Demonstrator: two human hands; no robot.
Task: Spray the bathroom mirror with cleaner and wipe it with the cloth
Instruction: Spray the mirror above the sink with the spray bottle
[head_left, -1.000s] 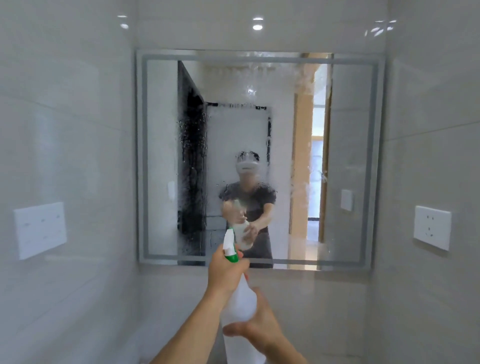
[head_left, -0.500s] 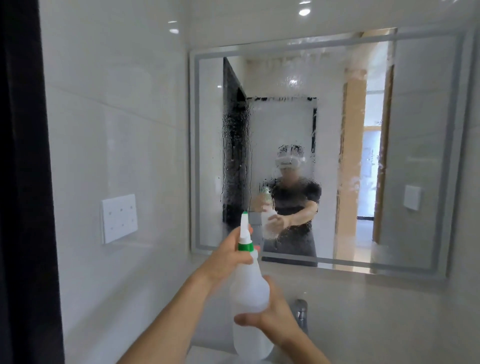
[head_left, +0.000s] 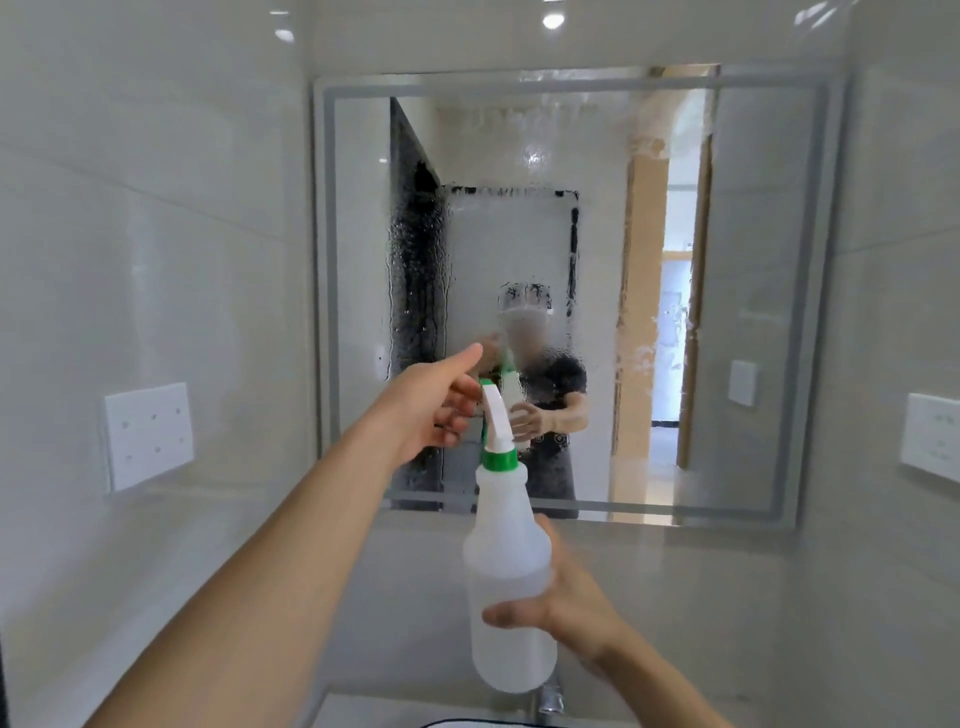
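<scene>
The wall mirror (head_left: 753, 218) fills the centre, wet with droplets and runs across its left and middle. A translucent white spray bottle (head_left: 511, 587) with a green collar and white trigger head stands upright in front of it. My right hand (head_left: 563, 605) wraps the bottle's body from the right. My left hand (head_left: 434, 410) is beside the trigger head, fingers loosely spread, fingertips near the nozzle; whether they touch it is unclear. No cloth is in view.
White tiled walls close in on both sides. A switch plate (head_left: 149, 435) is on the left wall, a socket (head_left: 932, 442) on the right wall. A chrome tap (head_left: 550, 696) and the basin rim (head_left: 363, 714) sit at the bottom edge.
My left hand has come off the trigger grip and opened beside the spray head. The view has swung back rightward so the mirror is centred, and the bottle has risen slightly.
</scene>
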